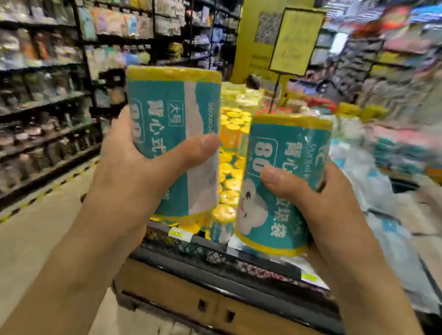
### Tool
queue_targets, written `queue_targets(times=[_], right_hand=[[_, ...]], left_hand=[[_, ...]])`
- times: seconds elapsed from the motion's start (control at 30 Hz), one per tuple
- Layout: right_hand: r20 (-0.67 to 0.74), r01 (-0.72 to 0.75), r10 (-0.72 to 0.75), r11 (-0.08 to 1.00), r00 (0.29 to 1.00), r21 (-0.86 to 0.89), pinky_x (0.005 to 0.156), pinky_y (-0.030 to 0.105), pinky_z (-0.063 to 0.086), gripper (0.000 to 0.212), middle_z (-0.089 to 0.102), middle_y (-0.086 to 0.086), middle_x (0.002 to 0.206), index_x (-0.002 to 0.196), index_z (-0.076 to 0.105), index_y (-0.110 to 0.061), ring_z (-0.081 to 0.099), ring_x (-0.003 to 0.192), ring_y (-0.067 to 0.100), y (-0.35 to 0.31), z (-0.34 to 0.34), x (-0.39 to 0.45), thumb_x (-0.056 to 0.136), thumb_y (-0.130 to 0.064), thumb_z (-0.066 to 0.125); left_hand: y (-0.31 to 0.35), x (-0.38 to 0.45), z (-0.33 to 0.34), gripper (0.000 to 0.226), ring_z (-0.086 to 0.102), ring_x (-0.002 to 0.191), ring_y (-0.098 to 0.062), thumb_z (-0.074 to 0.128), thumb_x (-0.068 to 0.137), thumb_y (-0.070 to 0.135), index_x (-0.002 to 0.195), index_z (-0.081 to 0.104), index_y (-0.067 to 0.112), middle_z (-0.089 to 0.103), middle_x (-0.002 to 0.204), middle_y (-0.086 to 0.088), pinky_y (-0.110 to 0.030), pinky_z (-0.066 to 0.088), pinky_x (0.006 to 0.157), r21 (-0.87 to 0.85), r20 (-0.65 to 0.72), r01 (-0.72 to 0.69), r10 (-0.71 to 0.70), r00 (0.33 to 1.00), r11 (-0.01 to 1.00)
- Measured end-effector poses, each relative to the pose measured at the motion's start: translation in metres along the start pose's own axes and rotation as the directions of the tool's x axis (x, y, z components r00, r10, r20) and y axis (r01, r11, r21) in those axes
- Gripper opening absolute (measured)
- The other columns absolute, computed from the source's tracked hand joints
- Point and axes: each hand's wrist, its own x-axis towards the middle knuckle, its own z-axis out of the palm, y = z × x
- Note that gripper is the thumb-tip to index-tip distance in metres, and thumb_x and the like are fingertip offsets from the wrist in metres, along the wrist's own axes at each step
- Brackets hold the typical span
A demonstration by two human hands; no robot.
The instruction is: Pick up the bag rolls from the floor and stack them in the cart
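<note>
Holding 2 bag rolls upright in front of the chest, 1 in each of the hands, above the near edge of a cart (207,254) with a black mesh wall. Left hand (139,171) wrapped around the left roll (172,125), thumb laid across its teal label, fingers hidden behind it. Right hand (326,200) wrapped around the right roll (286,173), thumb pressing the label near the printed 80, fingers out of sight on the far side. Left roll raised higher than the right roll, tilted slightly; the 2 rolls near each other but apart, with a gap between them. Both yellow at top and bottom rims, banded by teal paper with white lettering. Visible through that gap, stacked rolls (230,152) in the cart, yellow ends facing up, packed side by side. Wrapped pale packs (362,163) lying just right of the stack. Cardboard box (177,291) sitting low against the front of the cart. Standing behind the goods, a yellow sign (296,40) on a thin black post. Dark store shelves (36,71) full of packets lining the left side of the aisle, beige floor (6,255) below with a striped strip along the shelf base. Blurred background on the right, details not readable.
</note>
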Motion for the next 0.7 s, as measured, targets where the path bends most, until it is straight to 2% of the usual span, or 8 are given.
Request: queue_targets(times=[0.1, 0.17, 0.37, 0.43, 0.53, 0.7], right_hand=[[-0.204, -0.036, 0.019, 0.996, 0.979, -0.077, 0.082, 0.048, 0.06, 0.062, 0.076, 0.0, 0.112, 0.125, 0.062, -0.026, 0.075, 0.096, 0.024, -0.013, -0.03, -0.048, 0.069, -0.038, 0.086], [-0.348, -0.06, 0.016, 0.991, 0.937, -0.116, 0.081, 0.047, 0.061, 0.065, 0.076, 0.0, 0.112, 0.125, 0.063, -0.026, 0.076, 0.096, 0.023, -0.024, -0.05, -0.083, 0.066, -0.042, 0.087], [-0.652, -0.097, -0.032, 0.982, 0.758, -0.161, 0.073, 0.037, 0.061, 0.066, 0.078, -0.001, 0.108, 0.122, 0.065, -0.024, 0.076, 0.093, 0.024, -0.058, -0.102, -0.194, 0.061, -0.038, 0.087], [-0.716, -0.096, -0.049, 0.982, 0.696, -0.161, 0.073, 0.038, 0.061, 0.071, 0.077, 0.0, 0.109, 0.124, 0.063, -0.022, 0.076, 0.093, 0.025, -0.068, -0.119, -0.229, 0.059, -0.037, 0.088], [-0.786, -0.095, -0.084, 0.979, 0.613, -0.178, 0.073, 0.037, 0.061, 0.073, 0.077, 0.003, 0.112, 0.127, 0.061, -0.021, 0.076, 0.095, 0.027, -0.081, -0.146, -0.279, 0.06, -0.039, 0.084], [-0.864, -0.128, -0.121, 0.97, 0.488, -0.207, 0.075, 0.041, 0.061, 0.069, 0.075, 0.005, 0.114, 0.128, 0.06, -0.02, 0.075, 0.097, 0.029, -0.102, -0.199, -0.365, 0.066, -0.035, 0.087]], left_hand=[[-0.005, -0.014, 0.038, 0.075, 0.075, 0.093, -0.015, 0.082, 0.054, 0.048, 0.122, 0.061, 0.026, 0.077, 0.105, 0.01, -0.03, 0.061, 0.07, -0.079, 0.18, 0.048, -0.033, 0.983, 0.996], [-0.005, -0.029, 0.068, 0.075, 0.076, 0.092, -0.016, 0.083, 0.054, 0.048, 0.122, 0.062, 0.025, 0.077, 0.105, 0.008, -0.033, 0.062, 0.07, -0.117, 0.311, 0.096, -0.055, 0.949, 0.988], [-0.002, -0.094, 0.155, 0.069, 0.076, 0.089, -0.012, 0.087, 0.056, 0.046, 0.119, 0.064, 0.032, 0.077, 0.102, 0.012, -0.031, 0.062, 0.069, -0.156, 0.626, 0.23, -0.085, 0.775, 0.961], [0.001, -0.118, 0.183, 0.073, 0.076, 0.091, -0.015, 0.085, 0.055, 0.05, 0.122, 0.064, 0.03, 0.077, 0.105, 0.011, -0.037, 0.062, 0.073, -0.157, 0.7, 0.275, -0.09, 0.709, 0.948], [0.009, -0.158, 0.229, 0.078, 0.076, 0.092, -0.014, 0.082, 0.051, 0.054, 0.123, 0.063, 0.03, 0.076, 0.106, 0.012, -0.04, 0.061, 0.075, -0.162, 0.77, 0.319, -0.082, 0.633, 0.934], [0.031, -0.242, 0.311, 0.076, 0.075, 0.093, -0.011, 0.082, 0.052, 0.053, 0.123, 0.063, 0.032, 0.076, 0.106, 0.015, -0.032, 0.062, 0.071, -0.186, 0.865, 0.361, -0.022, 0.501, 0.914]])
